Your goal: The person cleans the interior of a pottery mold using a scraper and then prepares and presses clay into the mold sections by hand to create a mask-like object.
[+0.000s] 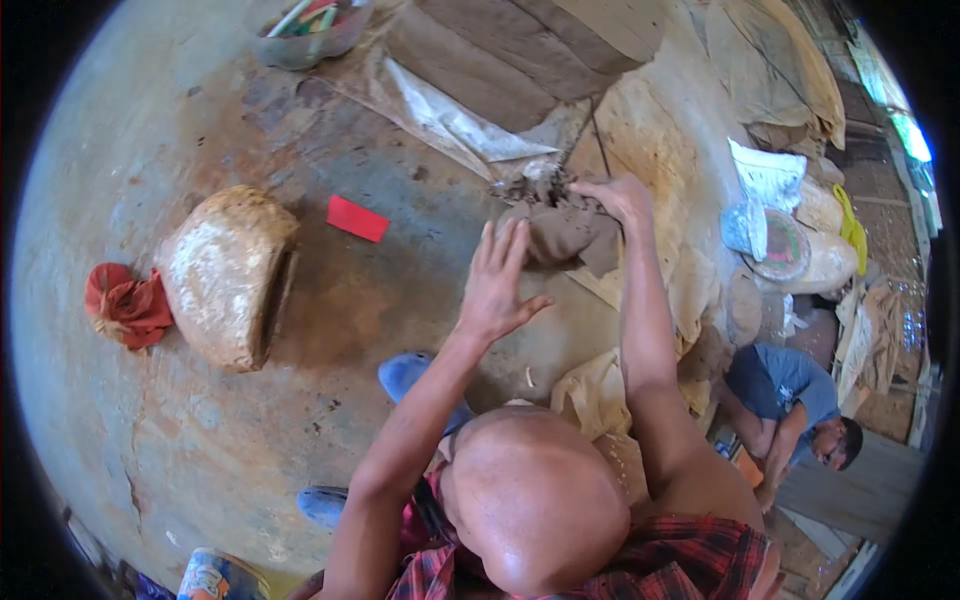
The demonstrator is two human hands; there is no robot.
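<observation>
A lump of wet grey-brown clay [575, 235] lies on the ground in front of me, its upper end torn and crumbly. My left hand [495, 285] is open beside its left edge, fingers stretched and thumb apart, with the fingertips at the clay. At the clay's upper right rests my right hand [622, 200], one finger stretched out to the left and the others partly hidden. Just beyond stands a large layered block of clay [500, 65], with a pale plastic sheet [450, 115] under its near edge. A thin dark line [599, 140] runs between block and right hand.
Left on the floor are a clay-smeared rounded vessel [225, 280], a red cloth [128, 305] and a flat red rectangle [358, 218]. A plastic tub of tools [310, 35] sits at upper left. A person [790, 400] crouches at right, near several sacks [770, 175].
</observation>
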